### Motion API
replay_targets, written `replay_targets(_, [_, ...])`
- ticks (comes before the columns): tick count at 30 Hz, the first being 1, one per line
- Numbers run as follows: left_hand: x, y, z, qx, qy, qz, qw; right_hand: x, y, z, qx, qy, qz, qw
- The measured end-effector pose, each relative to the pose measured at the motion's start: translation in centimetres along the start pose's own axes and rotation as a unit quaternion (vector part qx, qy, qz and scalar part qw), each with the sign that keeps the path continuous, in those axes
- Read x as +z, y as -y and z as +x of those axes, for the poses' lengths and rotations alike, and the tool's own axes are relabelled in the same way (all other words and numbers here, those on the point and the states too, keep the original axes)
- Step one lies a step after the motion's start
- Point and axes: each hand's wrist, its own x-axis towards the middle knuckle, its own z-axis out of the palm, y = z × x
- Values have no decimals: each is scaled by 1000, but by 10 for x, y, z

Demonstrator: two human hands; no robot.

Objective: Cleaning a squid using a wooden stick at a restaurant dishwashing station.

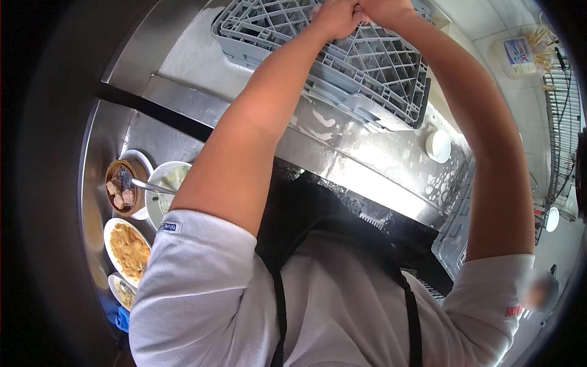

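Both my hands meet at the top edge of the view, above a grey plastic dish rack (385, 59). My left hand (338, 18) has its fingers curled around a crumpled pinkish cloth-like piece (362, 16). My right hand (387, 10) is pressed against it at the same piece, partly cut off by the frame. Through the rack's lattice, glassy or clear items show, too obscured to identify. The rack rests on a wet steel counter (321, 119) with patches of suds. Right of the rack, a small white bowl (439, 147) sits on that counter.
At left, a steel surface holds a bamboo steamer (120, 197) with food, a white bowl (158, 181) with a metal utensil, and an oval plate of noodles (128, 250). A clear plastic crate (451, 238) stands low at right. A plastic jug (518, 57) with sticks is near a wire shelf (562, 124).
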Motion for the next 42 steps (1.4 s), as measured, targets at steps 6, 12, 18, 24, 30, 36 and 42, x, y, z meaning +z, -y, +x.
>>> replay_targets(6, [0, -10, -5, -21, -11, -8, 1000, -9, 9, 9, -2, 57, -29, 998])
replay_targets(12, [2, 5, -1, -14, 11, -7, 1000, 23, 2, 11, -42, -50, 64, 996])
replay_targets(18, [6, -5, 8, -2, 12, -25, 1000, 26, -7, 14, -22, -81, 54, 995])
replay_targets(24, [10, -6, 0, -8, 5, 8, 1000, 6, 14, 1, 46, 0, 11, 999])
replay_targets(30, [3, 27, -15, 6, -9, 18, 1000, 11, 37, 25, 18, -13, 45, 999])
replay_targets(36, [13, -2, 6, 18, 1, -12, 1000, 22, -8, 20, 17, -36, -21, 999])
replay_targets(42, [22, 1, 7, -30, -9, 47, 998, 79, -74, -10, 99, -121, -9, 988])
